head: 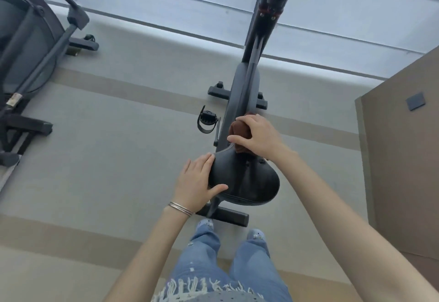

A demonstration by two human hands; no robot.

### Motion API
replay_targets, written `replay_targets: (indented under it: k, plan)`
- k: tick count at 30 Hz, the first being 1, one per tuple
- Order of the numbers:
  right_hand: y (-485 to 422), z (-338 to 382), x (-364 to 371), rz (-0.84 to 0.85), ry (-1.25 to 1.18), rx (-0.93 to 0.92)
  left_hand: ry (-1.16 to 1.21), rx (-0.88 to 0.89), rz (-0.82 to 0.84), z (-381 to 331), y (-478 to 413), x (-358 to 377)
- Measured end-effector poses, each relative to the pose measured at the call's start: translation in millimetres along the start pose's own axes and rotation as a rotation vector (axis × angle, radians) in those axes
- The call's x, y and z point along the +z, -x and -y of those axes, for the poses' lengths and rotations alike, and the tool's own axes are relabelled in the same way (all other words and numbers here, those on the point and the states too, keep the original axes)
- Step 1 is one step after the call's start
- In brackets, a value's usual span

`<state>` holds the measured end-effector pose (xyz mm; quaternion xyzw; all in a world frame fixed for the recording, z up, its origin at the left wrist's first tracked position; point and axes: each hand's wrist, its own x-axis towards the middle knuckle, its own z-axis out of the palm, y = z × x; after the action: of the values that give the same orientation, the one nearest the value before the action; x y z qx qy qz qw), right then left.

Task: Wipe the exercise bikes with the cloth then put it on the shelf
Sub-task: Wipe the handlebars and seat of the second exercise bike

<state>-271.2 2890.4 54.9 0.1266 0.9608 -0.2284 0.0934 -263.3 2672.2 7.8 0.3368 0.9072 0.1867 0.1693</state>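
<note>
At centre frame, a brown cloth [238, 131] is being gripped in the curled right hand [257, 135] against the exercise bike [240, 92], just above its saddle [249, 178]; the saddle's left edge is being touched by the nearly flat left hand [197, 180].

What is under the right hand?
A brown cloth, gripped by the right hand, sits against the bike frame at the saddle front. The hand covers most of it.

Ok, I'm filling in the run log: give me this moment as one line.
step: wipe bike | right hand: grips cloth at saddle front | left hand: rests on saddle side
</note>
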Motion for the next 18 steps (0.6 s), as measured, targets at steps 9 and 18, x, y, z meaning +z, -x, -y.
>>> replay_targets:
  k: [9, 18]
  plan:
    - [97, -8, 46, -0.340, -0.149, 0.014, 0.045, 0.009, -0.060, -1, -1, 6]
    - [-1, -15, 22, -0.253, -0.067, 0.024, 0.045, 0.011, -0.019, 0, -5, -2]
